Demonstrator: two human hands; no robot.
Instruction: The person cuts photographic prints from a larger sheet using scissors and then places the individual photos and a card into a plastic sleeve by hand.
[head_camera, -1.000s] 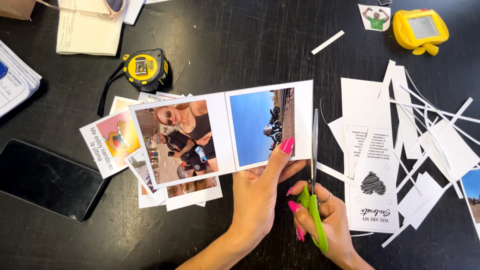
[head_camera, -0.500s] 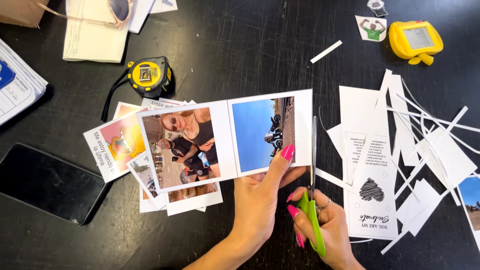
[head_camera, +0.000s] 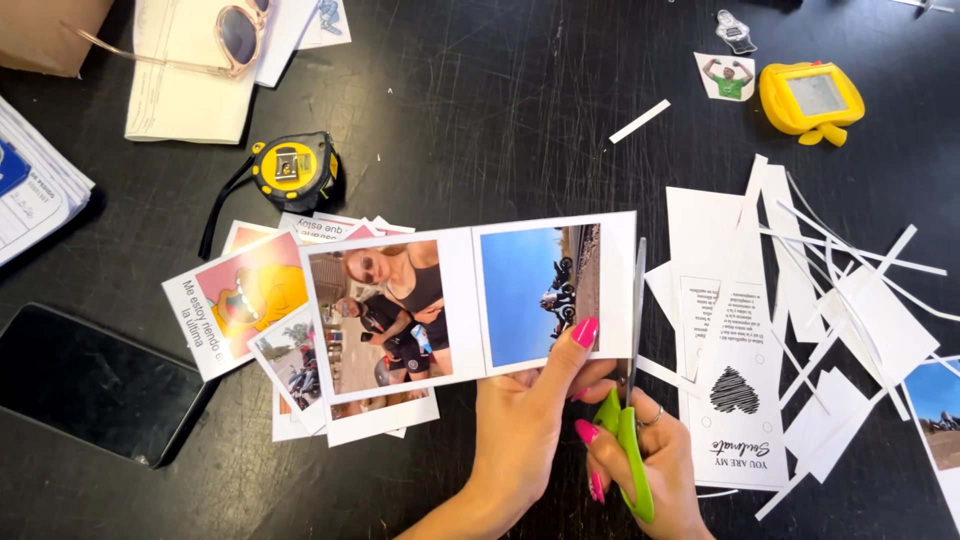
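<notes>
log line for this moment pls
left hand holds photo strip | right hand cuts its right edge with green scissors | scraps to the right

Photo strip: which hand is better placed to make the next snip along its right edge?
Right. The right hand holds the green scissors, blades upright against the photo strip's right edge. The left hand pinches the strip's lower edge, thumb on the print, steadying it.

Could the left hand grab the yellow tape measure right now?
Probably not: the left hand is pinching the photo strip, and the tape measure lies beyond the photo pile.
</notes>
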